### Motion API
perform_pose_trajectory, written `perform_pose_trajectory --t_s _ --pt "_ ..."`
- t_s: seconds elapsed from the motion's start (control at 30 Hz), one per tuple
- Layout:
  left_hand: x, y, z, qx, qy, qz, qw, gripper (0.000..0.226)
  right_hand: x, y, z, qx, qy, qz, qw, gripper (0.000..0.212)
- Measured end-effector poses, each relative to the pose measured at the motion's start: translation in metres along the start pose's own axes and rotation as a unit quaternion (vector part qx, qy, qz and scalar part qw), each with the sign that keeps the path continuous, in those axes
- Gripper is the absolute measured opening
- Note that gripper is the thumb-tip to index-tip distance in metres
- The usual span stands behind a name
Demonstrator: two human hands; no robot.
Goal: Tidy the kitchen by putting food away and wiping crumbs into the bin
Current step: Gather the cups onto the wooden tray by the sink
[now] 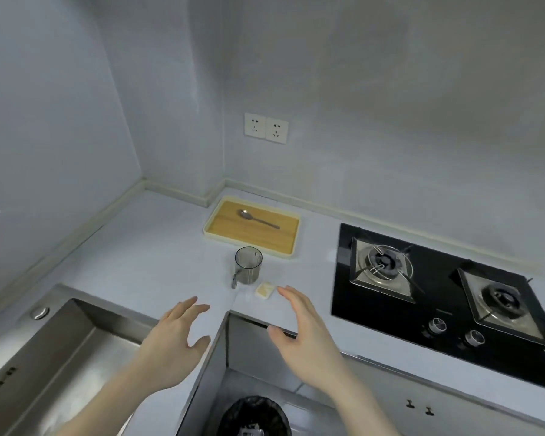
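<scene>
A small pale yellow piece of food (265, 291) lies on the white countertop (158, 247), just right of a metal cup (247, 269). My right hand (306, 332) hovers open over the counter's front edge, its fingertips a short way right of the food and not touching it. My left hand (173, 338) is open too, fingers spread, above the counter corner near the sink. Both hands hold nothing. A bin with a black liner (255, 416) stands on the floor below, between my forearms.
A wooden tray (224, 228) with a spoon (258, 218) sits at the back by the wall. A black two-burner gas hob (438, 287) fills the right side. A steel sink (60, 357) lies at the left. Wall sockets (266, 128) are above the tray.
</scene>
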State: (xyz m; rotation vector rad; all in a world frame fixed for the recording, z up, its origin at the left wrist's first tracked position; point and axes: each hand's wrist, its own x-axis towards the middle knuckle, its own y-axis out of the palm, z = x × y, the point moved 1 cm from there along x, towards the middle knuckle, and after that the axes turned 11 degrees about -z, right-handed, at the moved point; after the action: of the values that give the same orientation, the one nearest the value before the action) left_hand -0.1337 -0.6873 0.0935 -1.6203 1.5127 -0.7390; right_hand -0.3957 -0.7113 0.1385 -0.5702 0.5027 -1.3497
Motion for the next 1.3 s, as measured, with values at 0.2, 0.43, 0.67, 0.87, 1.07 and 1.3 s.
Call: perform_pose_trajectory --t_s 0.2,0.43,0.67,0.87,1.07,1.3 --pt "-0.028 -0.004 0.003 -0.004 -0.057 -0.051 0.997 0.059 0.015 0.008 0.009 -0.026 -0.05 0.089 0.994 0.059" --pt "-0.103 -0.003 -0.011 -0.039 -0.154 -0.16 0.974 0.057 0.026 0.014 0.039 -0.04 -0.171 0.198 0.964 0.061" --pt "-0.255 0.029 -0.01 -0.023 -0.37 -0.242 0.897 0.058 -0.002 0.048 0.044 -0.015 -0.277 0.332 0.901 0.06" --pt "-0.392 0.048 -0.028 -0.01 -0.495 -0.293 0.818 0.058 -0.079 0.087 0.057 -0.011 -0.341 0.437 0.832 0.063" --pt "-0.477 0.049 -0.031 -0.006 -0.558 -0.346 0.754 0.057 -0.142 0.11 0.088 0.01 -0.392 0.493 0.776 0.062" --pt "-0.542 0.031 0.019 -0.009 -0.588 -0.372 0.718 0.06 -0.211 0.162 0.128 0.01 -0.428 0.508 0.747 0.06"
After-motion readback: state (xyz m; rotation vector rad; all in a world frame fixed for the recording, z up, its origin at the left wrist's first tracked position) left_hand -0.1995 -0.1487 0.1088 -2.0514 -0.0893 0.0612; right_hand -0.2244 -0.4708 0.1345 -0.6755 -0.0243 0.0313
